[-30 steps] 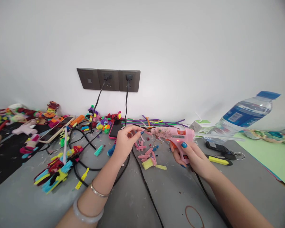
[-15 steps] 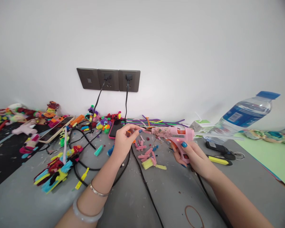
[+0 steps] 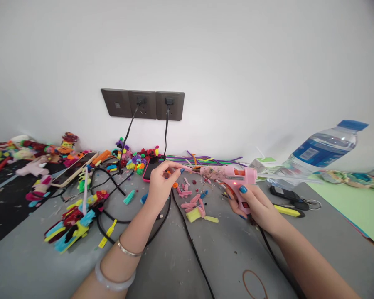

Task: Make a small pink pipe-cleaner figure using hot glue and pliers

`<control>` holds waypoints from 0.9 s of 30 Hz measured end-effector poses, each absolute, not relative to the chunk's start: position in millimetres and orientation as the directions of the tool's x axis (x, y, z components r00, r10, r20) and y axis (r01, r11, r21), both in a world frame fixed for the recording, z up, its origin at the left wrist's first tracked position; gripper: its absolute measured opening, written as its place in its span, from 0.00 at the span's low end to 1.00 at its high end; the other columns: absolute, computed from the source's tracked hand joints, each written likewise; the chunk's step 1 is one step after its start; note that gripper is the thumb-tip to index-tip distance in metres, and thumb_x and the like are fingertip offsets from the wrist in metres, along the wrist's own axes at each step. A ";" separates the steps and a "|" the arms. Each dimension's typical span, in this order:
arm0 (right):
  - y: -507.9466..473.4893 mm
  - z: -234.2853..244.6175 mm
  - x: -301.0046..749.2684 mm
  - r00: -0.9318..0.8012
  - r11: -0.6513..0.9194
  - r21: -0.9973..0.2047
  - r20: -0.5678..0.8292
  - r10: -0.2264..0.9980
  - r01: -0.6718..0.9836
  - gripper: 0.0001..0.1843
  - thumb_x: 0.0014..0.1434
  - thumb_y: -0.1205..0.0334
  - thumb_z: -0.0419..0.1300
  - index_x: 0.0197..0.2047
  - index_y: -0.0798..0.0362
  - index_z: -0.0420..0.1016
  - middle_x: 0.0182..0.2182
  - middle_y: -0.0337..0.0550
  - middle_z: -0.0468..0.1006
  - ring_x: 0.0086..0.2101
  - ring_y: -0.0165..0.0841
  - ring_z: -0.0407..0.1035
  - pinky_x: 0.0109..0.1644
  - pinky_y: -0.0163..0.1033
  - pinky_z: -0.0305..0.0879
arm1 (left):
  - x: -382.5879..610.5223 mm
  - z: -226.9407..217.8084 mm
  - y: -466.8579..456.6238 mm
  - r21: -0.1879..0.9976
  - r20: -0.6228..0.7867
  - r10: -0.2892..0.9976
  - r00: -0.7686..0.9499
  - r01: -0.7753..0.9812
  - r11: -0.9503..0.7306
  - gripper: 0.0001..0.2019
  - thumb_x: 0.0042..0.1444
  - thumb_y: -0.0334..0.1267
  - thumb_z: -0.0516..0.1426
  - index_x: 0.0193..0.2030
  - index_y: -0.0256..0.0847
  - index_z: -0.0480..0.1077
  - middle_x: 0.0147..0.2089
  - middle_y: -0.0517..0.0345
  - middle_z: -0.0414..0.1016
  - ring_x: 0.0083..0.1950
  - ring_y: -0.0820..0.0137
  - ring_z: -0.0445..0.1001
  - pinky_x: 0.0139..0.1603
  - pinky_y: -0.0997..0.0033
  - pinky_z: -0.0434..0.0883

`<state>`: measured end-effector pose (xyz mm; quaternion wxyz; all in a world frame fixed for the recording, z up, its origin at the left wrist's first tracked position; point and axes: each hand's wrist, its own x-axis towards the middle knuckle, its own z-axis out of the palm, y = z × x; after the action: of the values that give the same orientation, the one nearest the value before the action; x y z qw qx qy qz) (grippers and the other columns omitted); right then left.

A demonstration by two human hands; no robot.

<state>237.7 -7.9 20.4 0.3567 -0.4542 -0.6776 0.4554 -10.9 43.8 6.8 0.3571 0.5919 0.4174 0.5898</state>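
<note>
Right hand (image 3: pixel 255 205) grip closed round pink glue gun (image 3: pixel 233 177); left hand (image 3: pixel 158 187) pinches small pink piece (image 3: pixel 183 169) at its nozzle (over scattered scraps (image 3: pixel 191 204)). We see open tabletop (image 3: pixel 224 253) toward our edge.

Soft, even light washes the white wall (image 3: pixel 237 50) pale and leaves only faint shadows on the grey table (image 3: pixel 224 257). The pink glue gun (image 3: pixel 233 175) is sharp; the wide lens tilts the water bottle (image 3: pixel 321 149) and darkens the corners.
</note>
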 end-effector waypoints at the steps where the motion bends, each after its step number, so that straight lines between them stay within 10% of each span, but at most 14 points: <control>1: -8.0 20.5 237.9 -0.333 0.171 -0.941 0.068 0.940 0.291 0.31 0.63 0.32 0.44 0.28 0.51 0.63 0.11 0.35 0.63 0.15 0.27 0.48 0.21 0.37 0.45 | -11.2 6.8 43.8 0.914 0.402 0.915 -0.044 0.073 -0.398 0.04 0.52 0.33 0.59 0.33 0.40 0.76 0.35 0.56 0.78 0.32 0.72 0.71 0.29 0.76 0.67; 27: -21.6 29.9 260.0 -0.139 0.136 -0.934 0.094 0.986 0.329 0.31 0.63 0.33 0.46 0.22 0.49 0.59 0.12 0.38 0.60 0.17 0.28 0.48 0.23 0.40 0.43 | -12.5 9.4 44.9 0.914 0.405 0.911 -0.076 0.044 -0.402 0.04 0.51 0.34 0.59 0.33 0.39 0.75 0.33 0.57 0.76 0.34 0.71 0.71 0.31 0.76 0.67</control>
<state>260.0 -21.6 29.9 0.4042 -0.5169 -0.6360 0.4062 -12.5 44.9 9.4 0.3579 0.5778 0.4132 0.6061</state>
